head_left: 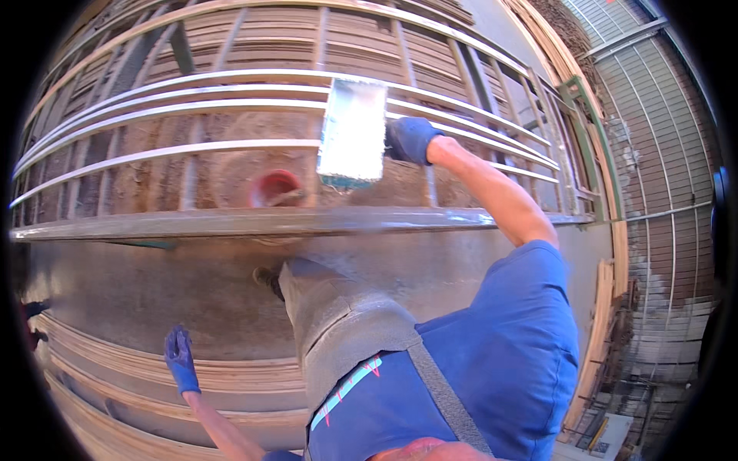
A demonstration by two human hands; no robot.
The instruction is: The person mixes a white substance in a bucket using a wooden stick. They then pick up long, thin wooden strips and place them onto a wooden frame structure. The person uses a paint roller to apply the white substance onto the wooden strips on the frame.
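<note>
My right hand (411, 140), in a blue glove with a dark palm, is closed at the right side of a white rectangular tray-like container (352, 131). Glare washes out its inside, and a teal edge shows at its bottom. It sits over several long strips (254, 104) with white edges, which run left to right across a rack; whether it touches them I cannot tell. My left hand (181, 358), in a blue glove, hangs low at the left, away from the rack, with nothing in it and its fingers loosely extended.
The rack's front rail (231, 224) runs between my body and the strips. Beyond that rail is a red bucket (277, 189). Long wooden boards (177, 361) lie behind me on the left, and stacked boards (284, 46) fill the far side. A metal mesh (653, 154) stands right.
</note>
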